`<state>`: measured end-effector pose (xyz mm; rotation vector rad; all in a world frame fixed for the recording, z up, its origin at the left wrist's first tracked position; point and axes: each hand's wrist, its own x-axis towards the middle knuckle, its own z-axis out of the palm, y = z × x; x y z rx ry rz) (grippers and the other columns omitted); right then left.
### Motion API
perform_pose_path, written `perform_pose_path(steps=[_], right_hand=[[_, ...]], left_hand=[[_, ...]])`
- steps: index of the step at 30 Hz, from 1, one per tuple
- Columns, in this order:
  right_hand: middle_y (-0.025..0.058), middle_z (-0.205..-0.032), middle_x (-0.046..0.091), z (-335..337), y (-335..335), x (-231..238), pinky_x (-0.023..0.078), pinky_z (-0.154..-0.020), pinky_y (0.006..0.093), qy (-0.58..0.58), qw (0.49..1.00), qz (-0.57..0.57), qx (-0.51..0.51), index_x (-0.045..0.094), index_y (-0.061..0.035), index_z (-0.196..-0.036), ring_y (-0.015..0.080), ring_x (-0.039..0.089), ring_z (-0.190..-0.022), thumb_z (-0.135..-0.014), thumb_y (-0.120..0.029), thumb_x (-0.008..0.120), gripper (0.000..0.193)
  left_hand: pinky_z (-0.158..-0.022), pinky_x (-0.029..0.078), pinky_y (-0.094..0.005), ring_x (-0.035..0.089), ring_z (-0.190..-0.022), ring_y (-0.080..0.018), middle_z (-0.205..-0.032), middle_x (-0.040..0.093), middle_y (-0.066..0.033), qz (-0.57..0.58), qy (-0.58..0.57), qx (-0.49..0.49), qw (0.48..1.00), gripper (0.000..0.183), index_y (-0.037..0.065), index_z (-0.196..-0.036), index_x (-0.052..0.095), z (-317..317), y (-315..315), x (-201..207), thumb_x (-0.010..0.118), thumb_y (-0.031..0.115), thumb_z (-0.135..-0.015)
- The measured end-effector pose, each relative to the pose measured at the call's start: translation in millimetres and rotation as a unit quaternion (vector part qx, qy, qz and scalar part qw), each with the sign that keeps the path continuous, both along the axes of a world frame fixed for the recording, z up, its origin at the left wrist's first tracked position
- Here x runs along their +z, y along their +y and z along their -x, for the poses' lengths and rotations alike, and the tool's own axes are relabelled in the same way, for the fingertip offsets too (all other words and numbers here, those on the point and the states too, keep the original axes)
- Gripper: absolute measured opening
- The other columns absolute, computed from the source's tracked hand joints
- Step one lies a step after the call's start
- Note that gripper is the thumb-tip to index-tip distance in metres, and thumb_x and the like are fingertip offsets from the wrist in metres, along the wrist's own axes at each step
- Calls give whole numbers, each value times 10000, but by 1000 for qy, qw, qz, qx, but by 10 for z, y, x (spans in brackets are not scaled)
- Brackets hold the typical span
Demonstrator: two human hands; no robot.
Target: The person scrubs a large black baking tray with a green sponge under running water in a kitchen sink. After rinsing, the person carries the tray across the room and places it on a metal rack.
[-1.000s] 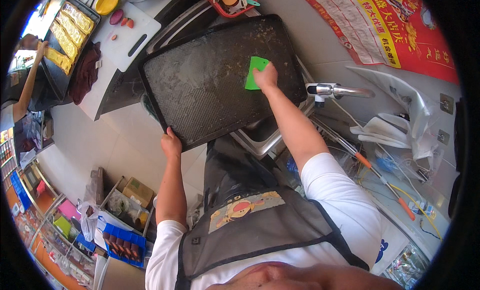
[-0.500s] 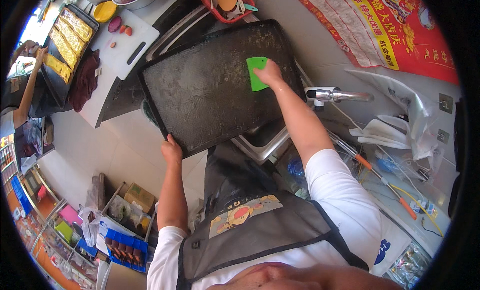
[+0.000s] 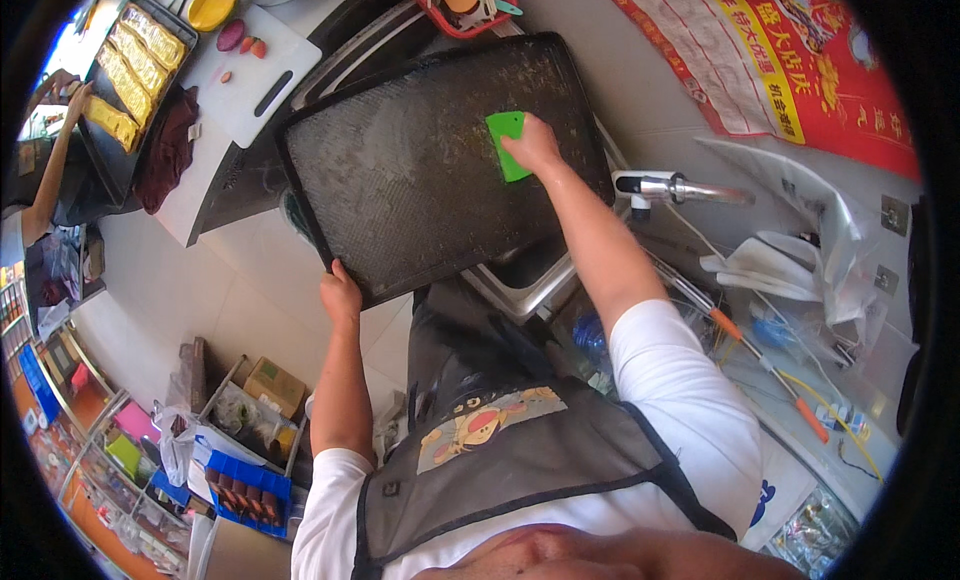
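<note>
A large black baking tray lies tilted over the sink, its inner face up and mottled with residue. My left hand grips the tray's near left corner, thumb on the rim; the other fingers are hidden under it. In my right hand is a flat green dough scraper, its face against the right half of the tray's surface. The fingers of that hand are closed over the scraper's edge.
A chrome tap juts out right of the tray. At far left, another person's hand is at a tray of long yellow pastries. Nearby lie a white cutting board and a red basket with utensils.
My right hand and the scraper have shifted slightly left on the tray, and the scraper is a little more tilted. My left hand keeps its hold on the corner.
</note>
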<state>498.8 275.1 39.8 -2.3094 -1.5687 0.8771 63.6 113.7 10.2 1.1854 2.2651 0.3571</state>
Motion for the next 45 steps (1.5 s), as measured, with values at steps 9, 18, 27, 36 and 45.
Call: perform_pose_path(steps=[9,18,27,36,45], right_hand=[[183,-1033,706,93,-228,-5,535,-850,418,5,998,2,-63,664,-29,-1084,334,682,-981,-743,-257,771,424],[213,-1072,682,80,-462,18,524,-868,450,3,998,1,-64,634,-18,-1110,376,657,-1007,-768,-248,738,425],[202,-1080,612,1133,-839,457,499,-835,511,-20,989,-84,118,571,-29,-1067,415,593,-1003,-832,-44,542,237],[150,-1117,551,1973,-540,214,481,-826,521,-145,970,-58,184,565,-70,-1055,366,534,-1065,-916,-134,464,183],[151,-1263,498,2166,-444,327,435,-935,557,-139,972,24,189,553,-58,-1192,373,464,-1199,-943,-137,463,276]], left_hand=[[-694,467,-557,615,-800,-524,-795,623,-350,12,20,-4,1000,595,-115,-801,638,54,-38,-100,484,428,-989],[-724,481,-550,636,-842,-494,-856,656,-312,54,52,-4,997,583,-74,-850,647,16,-23,-45,472,465,-986],[-689,477,-558,625,-799,-510,-818,646,-317,-21,38,0,999,566,-76,-835,638,2,-70,-90,476,444,-991],[-693,474,-559,624,-800,-510,-812,643,-321,13,52,-3,999,582,-72,-801,634,-2,-75,-73,472,454,-990],[-728,484,-567,623,-828,-512,-840,644,-323,12,5,21,1000,527,-34,-828,638,6,-43,-24,486,447,-979]])
